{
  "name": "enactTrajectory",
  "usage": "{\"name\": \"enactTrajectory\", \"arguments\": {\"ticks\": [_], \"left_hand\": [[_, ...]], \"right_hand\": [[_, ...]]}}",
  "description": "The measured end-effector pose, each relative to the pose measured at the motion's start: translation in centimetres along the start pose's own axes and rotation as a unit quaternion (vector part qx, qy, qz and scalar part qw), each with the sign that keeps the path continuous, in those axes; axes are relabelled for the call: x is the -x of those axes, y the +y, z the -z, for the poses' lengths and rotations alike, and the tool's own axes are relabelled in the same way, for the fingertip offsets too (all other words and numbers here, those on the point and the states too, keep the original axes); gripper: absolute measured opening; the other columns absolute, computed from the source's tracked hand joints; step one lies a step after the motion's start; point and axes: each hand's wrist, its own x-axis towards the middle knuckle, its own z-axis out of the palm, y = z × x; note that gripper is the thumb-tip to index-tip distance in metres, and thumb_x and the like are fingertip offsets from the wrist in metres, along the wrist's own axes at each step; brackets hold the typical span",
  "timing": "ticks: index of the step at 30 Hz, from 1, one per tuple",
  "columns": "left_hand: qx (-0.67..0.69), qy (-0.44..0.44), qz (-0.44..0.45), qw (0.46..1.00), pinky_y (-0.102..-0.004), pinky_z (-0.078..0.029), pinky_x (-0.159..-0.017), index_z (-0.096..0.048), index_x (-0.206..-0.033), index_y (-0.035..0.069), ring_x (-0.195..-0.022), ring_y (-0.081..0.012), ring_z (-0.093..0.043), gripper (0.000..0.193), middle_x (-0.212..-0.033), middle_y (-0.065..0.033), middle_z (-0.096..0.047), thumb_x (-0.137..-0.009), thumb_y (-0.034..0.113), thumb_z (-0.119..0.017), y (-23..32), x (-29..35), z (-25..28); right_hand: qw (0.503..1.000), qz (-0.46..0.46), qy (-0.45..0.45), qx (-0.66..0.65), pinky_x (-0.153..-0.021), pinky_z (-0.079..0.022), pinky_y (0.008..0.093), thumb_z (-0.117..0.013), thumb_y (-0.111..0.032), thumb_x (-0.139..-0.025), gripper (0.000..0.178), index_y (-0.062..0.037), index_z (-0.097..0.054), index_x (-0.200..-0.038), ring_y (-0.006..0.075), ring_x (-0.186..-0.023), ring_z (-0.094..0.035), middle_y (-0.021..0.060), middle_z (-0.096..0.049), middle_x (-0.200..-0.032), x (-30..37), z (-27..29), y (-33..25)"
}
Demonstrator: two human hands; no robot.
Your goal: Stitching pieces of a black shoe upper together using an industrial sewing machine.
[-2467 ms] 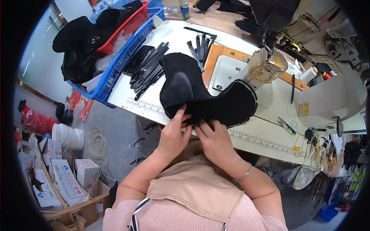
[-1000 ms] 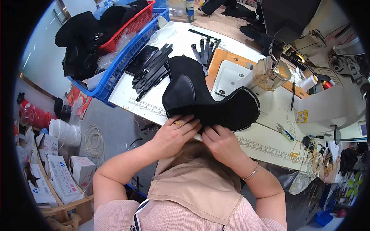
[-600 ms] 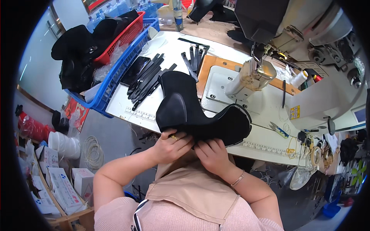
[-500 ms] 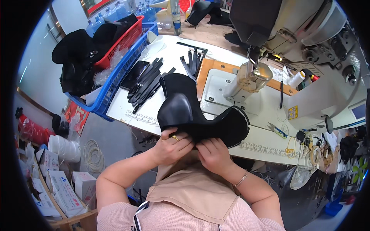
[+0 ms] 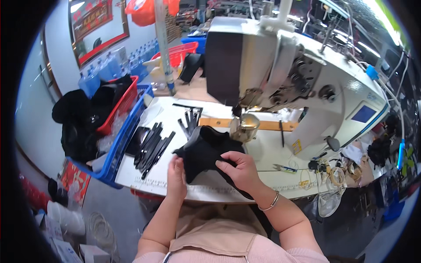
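Note:
A black, curved, padded-looking piece of leather-like material and fabric [image 5: 204, 153] is held above the near edge of the sewing table, partly blurred. Its dull fabric side faces up. My right hand [image 5: 240, 172] pinches its right part, thumb on top and fingers curled. At the piece's left edge is my left hand [image 5: 176, 179], its fingers upright and close together against the material; part of its grip is hidden. Just beyond the piece stands the sewing machine's post bed [image 5: 244, 127], below the needle area.
Black strips [image 5: 152, 149] lie in a pile on the left, beside a phone [image 5: 137, 141]. A blue crate [image 5: 115, 163] and a red basket [image 5: 117, 108] hold black pieces. Thread snips [image 5: 285, 168] rest on the right. The white machine [image 5: 326, 70] towers over the far side.
The black piece has moved away from my body toward the machine and turned over, shiny side out of sight. My hands have moved apart onto its two sides. My view has tilted up.

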Motion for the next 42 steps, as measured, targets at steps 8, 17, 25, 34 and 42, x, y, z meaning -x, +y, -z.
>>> {"name": "enactTrajectory", "arguments": {"ticks": [8, 17, 25, 34, 42], "left_hand": [[-0.107, 0.01, -0.128, 0.986, -0.0298, -0.043, -0.091, -0.048, -0.121, -0.003, -0.101, -0.0182, -0.055, 0.057, -0.112, -0.0104, -0.058, -0.075, 0.013, -0.077, 4.9, -3.6, -3.3], [-0.342, -0.114, -0.347, 0.866, -0.0268, -0.048, -0.071, -0.064, -0.098, -0.003, -0.076, -0.0136, -0.061, 0.03, -0.083, -0.0084, -0.067, -0.072, 0.011, -0.07, 13.1, -14.6, -13.6], [-0.156, -0.152, -0.27, 0.938, -0.0275, -0.048, -0.079, -0.061, -0.108, -0.004, -0.087, -0.0154, -0.061, 0.036, -0.096, -0.0073, -0.065, -0.075, 0.008, -0.07, 11.4, -17.2, -13.0], [-0.206, -0.09, -0.324, 0.919, -0.0266, -0.045, -0.079, -0.061, -0.102, -0.001, -0.088, -0.0128, -0.058, 0.025, -0.095, -0.0039, -0.064, -0.08, 0.009, -0.067, 8.6, -15.0, -14.2], [-0.21, -0.175, -0.34, 0.9, -0.0318, -0.047, -0.078, -0.063, -0.098, 0.001, -0.085, -0.0195, -0.06, 0.022, -0.092, -0.0077, -0.064, -0.076, 0.006, -0.065, 6.5, -18.8, -18.3]], "right_hand": [[0.917, -0.196, 0.086, -0.337, -0.067, -0.051, 0.0234, -0.06, -0.013, -0.087, 0.017, 0.0017, -0.062, -0.096, 0.0116, -0.072, -0.062, 0.0053, -0.065, -0.084, -2.3, 2.7, 1.8], [0.857, -0.197, 0.169, -0.445, -0.051, -0.046, 0.0167, -0.063, -0.018, -0.087, 0.011, -0.008, -0.058, -0.084, 0.0029, -0.056, -0.051, -0.0024, -0.056, -0.07, -3.8, 0.4, 0.7], [0.882, -0.193, 0.207, -0.378, -0.055, -0.048, 0.0209, -0.065, -0.015, -0.087, 0.012, -0.0074, -0.06, -0.08, 0.0038, -0.059, -0.052, -0.0036, -0.056, -0.071, -4.0, -2.3, 3.2], [0.9, -0.154, 0.268, -0.306, -0.055, -0.047, 0.0192, -0.064, -0.014, -0.087, 0.009, -0.0045, -0.064, -0.087, 0.0027, -0.063, -0.055, -0.0012, -0.062, -0.076, -3.7, -1.1, 2.4], [0.846, -0.181, 0.242, -0.44, -0.063, -0.058, 0.0288, -0.062, -0.014, -0.088, 0.013, -0.0066, -0.052, -0.081, 0.0107, -0.068, -0.062, 0.0042, -0.061, -0.078, -2.8, -0.4, 2.4]]}}
